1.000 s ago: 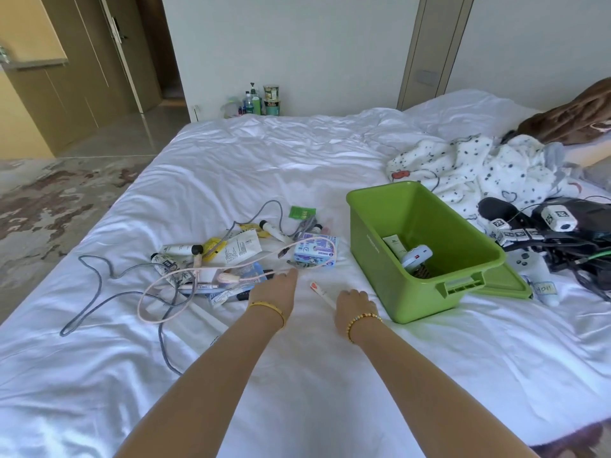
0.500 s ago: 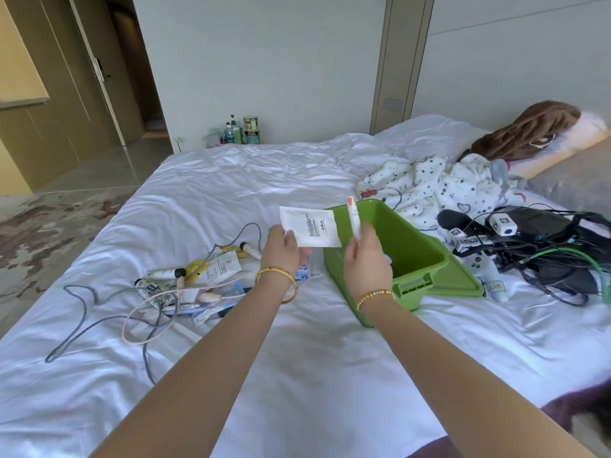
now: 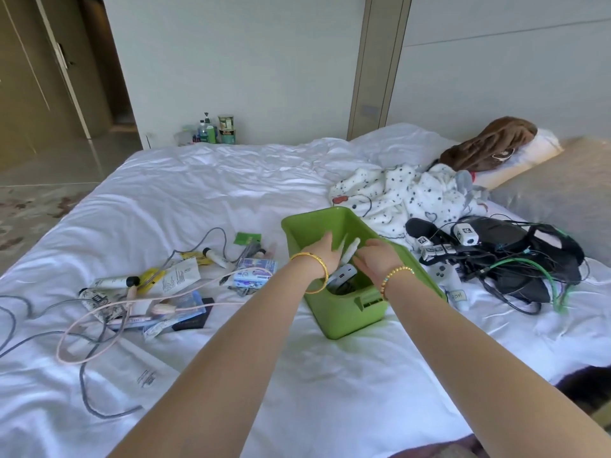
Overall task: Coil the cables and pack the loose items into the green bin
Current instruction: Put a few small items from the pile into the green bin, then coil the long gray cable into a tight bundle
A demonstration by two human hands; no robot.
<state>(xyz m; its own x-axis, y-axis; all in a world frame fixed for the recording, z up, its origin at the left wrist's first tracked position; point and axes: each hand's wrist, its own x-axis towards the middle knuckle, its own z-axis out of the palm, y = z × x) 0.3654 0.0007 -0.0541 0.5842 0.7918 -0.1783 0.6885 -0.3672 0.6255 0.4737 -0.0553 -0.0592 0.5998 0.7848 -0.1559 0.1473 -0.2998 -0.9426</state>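
Observation:
The green bin (image 3: 345,314) stands on the white bed, right of centre. Both my hands are down inside it. My left hand (image 3: 322,251) has its fingers stretched out; my right hand (image 3: 375,256) has its fingers spread and curled downward. Between them a white sachet (image 3: 342,243) and a white pen (image 3: 353,247) stand tilted, apparently loose. A white power bank (image 3: 344,276) lies in the bin below. To the left, a grey cable (image 3: 89,401) and a pink cable (image 3: 76,355) sprawl uncoiled around a pile of tubes and packets (image 3: 178,276).
A tangle of black cables and tagged devices (image 3: 515,259) lies right of the bin. Behind it are a spotted garment (image 3: 396,193) and a brown cloth (image 3: 489,143). A paper sheet (image 3: 142,368) lies near the front left. Bottles (image 3: 211,130) stand by the far wall.
My hands picked up a sachet and a pen from the bed, lifted them, then moved right and down into the green bin. My fingers have spread apart there.

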